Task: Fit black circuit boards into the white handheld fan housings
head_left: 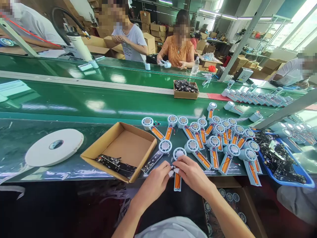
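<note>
A light-blue handheld fan half (pixel 177 182) lies in front of me at the table's edge, its round head away from me and its handle, with an orange strip inside, towards me. My left hand (pixel 156 178) and my right hand (pixel 193 172) meet over its neck, fingers closed in a pinch. Something small, dark and white shows between the fingertips, too covered to name. Left of the hands is another fan half (pixel 155 157) with a black circuit board along its handle. Several fan halves (pixel 218 142) with orange strips and thin wires lie to the right.
An open cardboard box (pixel 119 138) holds black circuit boards. A roll of white tape (pixel 53 147) lies at left. A blue basket (pixel 305 180) of circuit boards stands at right. Beyond, a green conveyor (pixel 99 99) carries a small box of dark parts (pixel 185 94). Several people work across it.
</note>
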### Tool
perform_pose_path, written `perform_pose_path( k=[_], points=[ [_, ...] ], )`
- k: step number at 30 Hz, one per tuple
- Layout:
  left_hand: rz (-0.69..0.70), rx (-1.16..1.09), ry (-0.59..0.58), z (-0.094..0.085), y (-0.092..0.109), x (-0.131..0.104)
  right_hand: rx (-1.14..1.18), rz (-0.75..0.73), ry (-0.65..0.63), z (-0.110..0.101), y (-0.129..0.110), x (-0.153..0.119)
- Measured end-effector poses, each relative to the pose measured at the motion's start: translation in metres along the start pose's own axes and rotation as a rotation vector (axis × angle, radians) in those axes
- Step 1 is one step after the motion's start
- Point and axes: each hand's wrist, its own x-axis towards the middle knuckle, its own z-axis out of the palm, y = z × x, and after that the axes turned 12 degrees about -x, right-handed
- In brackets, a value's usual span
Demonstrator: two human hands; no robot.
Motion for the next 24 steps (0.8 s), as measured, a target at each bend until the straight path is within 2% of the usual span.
perform_pose_path(
  k=[6,10,12,16,20,24],
  points=[
    [0.007,0.016,-0.081,-0.008,0.003,0.002,-0.009,-0.124,0.006,0.005,0.011,0.001],
    [0.067,0.149,-0.039,-0.001,-0.002,-0.002,-0.021,-0.134,0.034,0.007,0.014,-0.003],
    [0.114,0.252,0.048,0.011,-0.009,-0.008,0.016,-0.080,0.001,0.000,0.013,-0.005],
    [0.220,0.381,0.313,0.044,-0.021,-0.028,0.136,0.049,-0.050,-0.017,0.009,-0.007],
    [0.234,0.412,0.532,0.071,-0.025,-0.040,0.050,-0.031,-0.106,-0.020,0.000,0.002],
    [0.240,0.402,0.620,0.081,-0.025,-0.041,-0.117,-0.119,-0.202,-0.017,-0.006,0.014]
  ],
)
